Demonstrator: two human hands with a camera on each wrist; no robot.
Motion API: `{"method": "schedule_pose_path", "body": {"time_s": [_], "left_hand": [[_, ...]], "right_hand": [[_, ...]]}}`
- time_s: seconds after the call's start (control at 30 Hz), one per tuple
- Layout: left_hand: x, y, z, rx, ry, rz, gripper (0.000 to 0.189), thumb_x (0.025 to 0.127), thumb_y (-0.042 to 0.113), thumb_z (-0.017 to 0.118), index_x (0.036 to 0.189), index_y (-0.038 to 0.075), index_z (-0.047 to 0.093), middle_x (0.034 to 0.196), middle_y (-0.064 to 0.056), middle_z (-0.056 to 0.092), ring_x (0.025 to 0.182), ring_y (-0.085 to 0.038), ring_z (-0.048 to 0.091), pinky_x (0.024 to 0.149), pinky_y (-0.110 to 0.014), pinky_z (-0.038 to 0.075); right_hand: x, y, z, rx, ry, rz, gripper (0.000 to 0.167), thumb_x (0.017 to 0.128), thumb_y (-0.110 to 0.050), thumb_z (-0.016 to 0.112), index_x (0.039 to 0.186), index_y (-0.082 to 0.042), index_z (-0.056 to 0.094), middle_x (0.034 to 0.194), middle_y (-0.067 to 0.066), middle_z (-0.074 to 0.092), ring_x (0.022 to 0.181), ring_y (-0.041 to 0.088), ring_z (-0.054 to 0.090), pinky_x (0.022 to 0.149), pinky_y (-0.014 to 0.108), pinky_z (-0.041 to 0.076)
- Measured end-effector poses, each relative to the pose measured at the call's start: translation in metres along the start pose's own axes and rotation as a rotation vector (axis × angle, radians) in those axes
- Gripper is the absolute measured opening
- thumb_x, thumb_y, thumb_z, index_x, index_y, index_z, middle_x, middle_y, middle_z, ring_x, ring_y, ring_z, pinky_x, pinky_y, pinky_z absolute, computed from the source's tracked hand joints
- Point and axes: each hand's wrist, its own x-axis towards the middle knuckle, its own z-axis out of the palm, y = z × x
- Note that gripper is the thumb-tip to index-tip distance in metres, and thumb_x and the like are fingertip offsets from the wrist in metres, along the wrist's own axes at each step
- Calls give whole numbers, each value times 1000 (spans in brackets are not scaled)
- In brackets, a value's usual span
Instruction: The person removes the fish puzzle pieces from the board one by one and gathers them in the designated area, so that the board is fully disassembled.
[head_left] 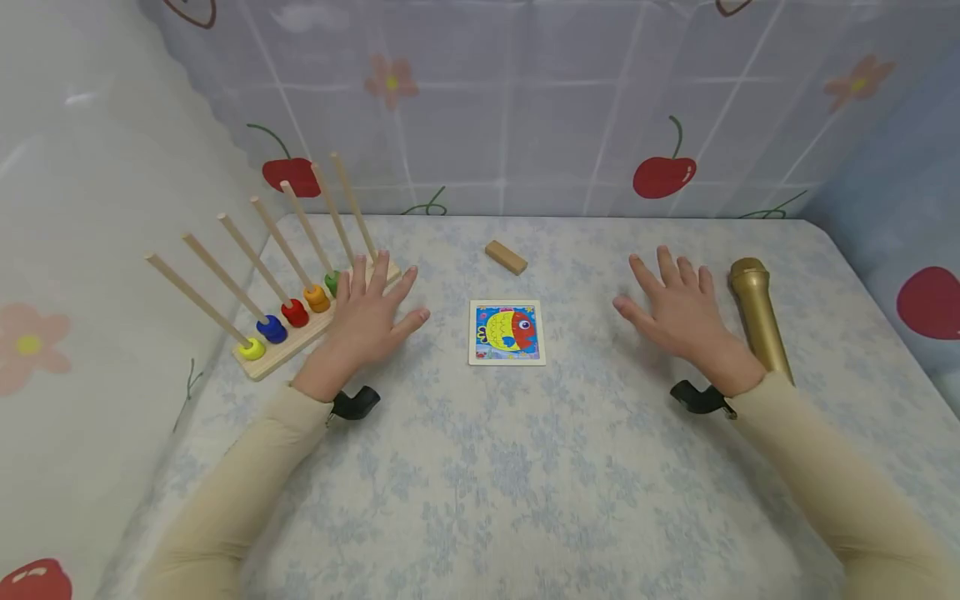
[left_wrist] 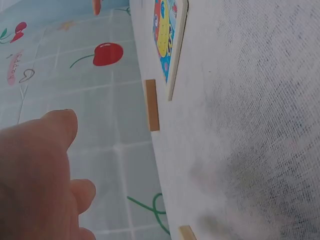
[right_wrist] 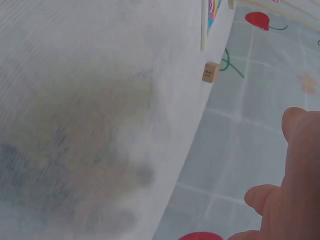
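Left hand (head_left: 363,321) and right hand (head_left: 678,312) splayed — the long pale wooden peg rack (head_left: 300,337) beside the left seems stiff, light; grip its base (head_left: 279,353).

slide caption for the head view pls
Left hand and right hand above a table with ring-peg stand, fish picture, wooden block and gold microphone.

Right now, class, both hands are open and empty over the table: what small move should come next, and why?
I would probably ease the right hand sideways toward the gold microphone. Its fingers are spread and hold nothing, and in the head view the microphone lies just to its right, nearer than the fish puzzle.
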Motion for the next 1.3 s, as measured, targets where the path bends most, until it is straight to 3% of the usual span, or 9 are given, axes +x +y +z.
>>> {"method": "schedule_pose_path", "body": {"time_s": [0.23,0.5,0.93,1.13,1.3], "left_hand": [[2,11,8,-5,4,14,75,102,57,49,163,21,27,172,-22,2,157,-52,-7,123,-69,-2],[7,27,25,-5,-17,60,73,102,58,48,163,23,29,172,-20,4,157,-50,-3,124,-68,2],[11,42,48,-42,-53,61,72,100,57,53,161,23,34,171,-21,12,157,-51,3,124,-68,5],[9,48,58,-73,-83,51,72,100,56,53,161,23,34,171,-21,12,157,-51,4,123,-68,6],[8,52,64,-104,-107,59,74,100,58,52,162,24,31,171,-22,11,157,-51,3,124,-68,7]], "right_hand": [[8,-16,4,20,14,-43,75,103,-54,47,161,-10,28,166,33,14,149,61,16,117,75,7],[16,-40,12,3,-24,-69,73,103,-50,50,161,-10,30,166,33,16,149,60,19,119,74,9],[36,-88,31,36,-45,-177,72,98,-49,58,158,-12,40,164,28,28,148,52,29,120,71,17],[45,-107,36,75,-37,-268,68,97,-47,64,152,-11,50,155,27,43,144,47,39,119,66,26],[51,-121,39,100,-14,-329,64,95,-45,69,146,-9,57,143,25,54,131,42,52,111,59,40]]}}
